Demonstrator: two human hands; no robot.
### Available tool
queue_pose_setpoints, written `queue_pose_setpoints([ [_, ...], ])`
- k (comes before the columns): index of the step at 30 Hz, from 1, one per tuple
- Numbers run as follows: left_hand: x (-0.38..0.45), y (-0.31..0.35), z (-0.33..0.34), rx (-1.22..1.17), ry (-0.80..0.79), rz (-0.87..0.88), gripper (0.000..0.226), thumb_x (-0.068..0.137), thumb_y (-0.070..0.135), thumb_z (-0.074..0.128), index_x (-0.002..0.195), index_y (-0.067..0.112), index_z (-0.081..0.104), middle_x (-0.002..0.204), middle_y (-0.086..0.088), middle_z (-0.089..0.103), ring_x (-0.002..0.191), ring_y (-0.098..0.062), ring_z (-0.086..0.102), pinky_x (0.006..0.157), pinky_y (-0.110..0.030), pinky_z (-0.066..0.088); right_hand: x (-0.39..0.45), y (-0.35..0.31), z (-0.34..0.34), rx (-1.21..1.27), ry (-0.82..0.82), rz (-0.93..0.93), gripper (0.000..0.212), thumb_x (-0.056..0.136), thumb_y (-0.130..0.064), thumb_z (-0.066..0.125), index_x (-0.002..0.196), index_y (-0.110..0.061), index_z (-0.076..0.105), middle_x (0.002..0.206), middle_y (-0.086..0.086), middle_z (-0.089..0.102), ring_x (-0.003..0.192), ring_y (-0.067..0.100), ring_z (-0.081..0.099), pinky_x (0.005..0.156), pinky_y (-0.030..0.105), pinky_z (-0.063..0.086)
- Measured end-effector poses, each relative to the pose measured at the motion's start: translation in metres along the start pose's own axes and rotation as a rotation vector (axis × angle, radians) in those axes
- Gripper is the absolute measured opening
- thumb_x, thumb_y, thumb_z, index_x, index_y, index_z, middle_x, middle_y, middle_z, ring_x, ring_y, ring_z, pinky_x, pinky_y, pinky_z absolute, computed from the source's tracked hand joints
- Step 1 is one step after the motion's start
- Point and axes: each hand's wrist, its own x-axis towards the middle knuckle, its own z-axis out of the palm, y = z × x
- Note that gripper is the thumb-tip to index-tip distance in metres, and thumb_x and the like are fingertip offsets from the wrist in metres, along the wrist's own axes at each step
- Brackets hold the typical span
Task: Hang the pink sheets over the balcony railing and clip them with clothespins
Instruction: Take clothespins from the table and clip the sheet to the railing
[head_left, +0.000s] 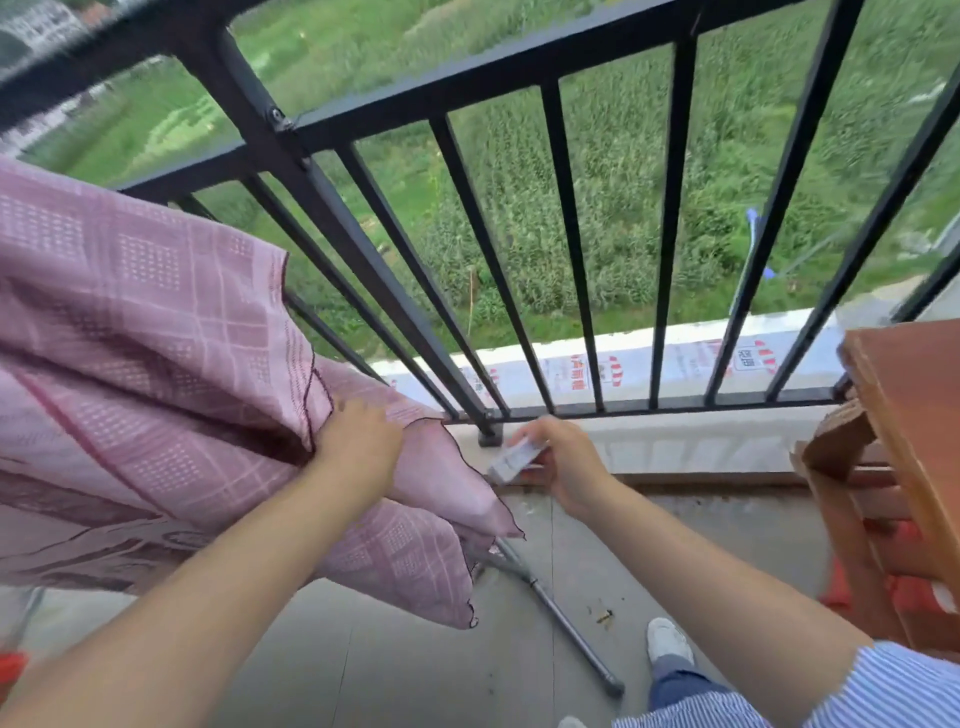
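The sheet (145, 374) is pink, woven with a checked grid of pale lines and small dotted squares, and edged with a thin dark scalloped stitch. It fills the left of the view, bunched in deep folds, and its upper part lies up against the black railing (467, 78) at the left; whether it goes over the top bar cannot be told. Its lower corners hang free above the grey floor (415, 649), one of them ending in a point near the middle of the frame.

The left hand (358, 441) is closed on a fold of the sheet near its hemmed edge, fingers curled into the cloth. The right hand (561, 457) is just beside it to the right, apart from the sheet, low by the foot of the railing. It pinches a small pale clothespin (514, 457) between thumb and fingers; the pin is blurred, and it points left toward the hanging corner of the sheet without touching it.

A dark metal pole (561, 618) lies on the floor under the sheet's corner. A brown wooden stool (914, 441) stands at the right edge
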Motion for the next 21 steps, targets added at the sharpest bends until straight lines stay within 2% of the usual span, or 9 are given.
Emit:
queue_pose_setpoints([
  [3, 0.009, -0.017, -0.011, 0.078, -0.069, -0.071, 0.036, 0.093, 0.010, 0.038, 0.126, 0.016, 0.048, 0.136, -0.003, 0.046, 0.127, -0.021, 0.040, 0.105, -0.033, 0.032, 0.026, 0.022, 0.028, -0.306, -0.036, 0.097, 0.028, 0.078, -0.005, 0.047, 0.052, -0.013, 0.042, 0.044, 0.000, 0.042, 0.050, 0.019, 0.037, 0.046, 0.023, 0.029],
  [5, 0.012, -0.028, -0.020, 0.092, -0.102, -0.085, 0.034, 0.092, 0.010, 0.042, 0.125, 0.015, 0.049, 0.134, -0.002, 0.050, 0.125, -0.019, 0.047, 0.100, -0.029, 0.038, 0.035, 0.034, 0.050, -0.505, -0.188, 0.119, 0.028, 0.077, -0.003, 0.051, 0.052, -0.014, 0.042, 0.044, -0.001, 0.043, 0.044, 0.017, 0.045, 0.044, 0.021, 0.033],
  [8, 0.009, -0.039, -0.021, 0.029, -0.098, -0.120, 0.029, 0.090, 0.008, 0.044, 0.117, 0.013, 0.053, 0.125, -0.004, 0.057, 0.118, -0.020, 0.054, 0.091, -0.027, 0.045, 0.037, 0.046, 0.080, -0.553, -0.428, 0.162, 0.023, 0.071, 0.011, 0.049, 0.062, -0.010, 0.052, 0.043, 0.002, 0.049, 0.033, 0.008, 0.048, 0.036, 0.014, 0.036],
  [11, -0.001, -0.050, -0.018, -0.068, -0.067, -0.139, 0.026, 0.086, 0.006, 0.045, 0.109, 0.011, 0.056, 0.116, -0.008, 0.061, 0.111, -0.025, 0.056, 0.087, -0.032, 0.044, 0.036, 0.051, 0.099, -0.514, -0.534, 0.153, 0.028, 0.075, 0.009, 0.055, 0.097, -0.005, 0.065, 0.076, 0.003, 0.064, 0.066, 0.008, 0.057, 0.053, 0.014, 0.046],
  [12, -0.004, -0.054, -0.017, -0.121, -0.046, -0.155, 0.025, 0.085, 0.006, 0.045, 0.107, 0.011, 0.057, 0.114, -0.009, 0.061, 0.109, -0.027, 0.057, 0.085, -0.033, 0.044, 0.035, 0.050, 0.100, -0.465, -0.555, 0.154, 0.025, 0.078, 0.005, 0.057, 0.099, -0.004, 0.065, 0.085, 0.004, 0.065, 0.074, 0.010, 0.057, 0.062, 0.016, 0.048],
  [14, -0.009, -0.063, -0.015, -0.262, 0.005, -0.183, 0.024, 0.084, 0.006, 0.046, 0.103, 0.013, 0.060, 0.110, -0.011, 0.062, 0.105, -0.028, 0.057, 0.082, -0.032, 0.044, 0.031, 0.043, 0.097, -0.398, -0.629, 0.218, 0.009, 0.082, -0.006, 0.060, 0.082, -0.012, 0.068, 0.069, -0.002, 0.068, 0.059, 0.004, 0.059, 0.055, 0.014, 0.050],
  [16, -0.010, -0.071, -0.015, -0.416, 0.044, -0.192, 0.026, 0.085, 0.005, 0.045, 0.103, 0.014, 0.062, 0.111, -0.011, 0.063, 0.104, -0.028, 0.057, 0.082, -0.031, 0.044, 0.025, 0.035, 0.092, -0.416, -0.721, 0.271, 0.020, 0.084, -0.011, 0.060, 0.065, -0.017, 0.058, 0.042, -0.011, 0.056, 0.035, 0.001, 0.049, 0.037, 0.010, 0.040],
  [19, -0.011, -0.079, -0.021, -0.503, 0.025, -0.159, 0.031, 0.085, 0.005, 0.043, 0.107, 0.016, 0.063, 0.116, -0.010, 0.061, 0.107, -0.027, 0.055, 0.086, -0.031, 0.045, 0.022, 0.028, 0.085, -0.527, -0.620, 0.087, 0.037, 0.082, -0.008, 0.061, 0.052, -0.012, 0.041, 0.034, -0.010, 0.038, 0.028, 0.003, 0.035, 0.032, 0.013, 0.028],
  [21, -0.010, -0.079, -0.025, -0.522, -0.017, -0.151, 0.031, 0.083, 0.003, 0.044, 0.102, 0.017, 0.065, 0.110, -0.010, 0.062, 0.105, -0.028, 0.055, 0.085, -0.031, 0.046, 0.024, 0.021, 0.079, -0.678, -0.504, -0.206, 0.033, 0.081, -0.008, 0.061, 0.054, 0.000, 0.045, 0.043, 0.003, 0.038, 0.039, 0.011, 0.036, 0.044, 0.022, 0.027],
])
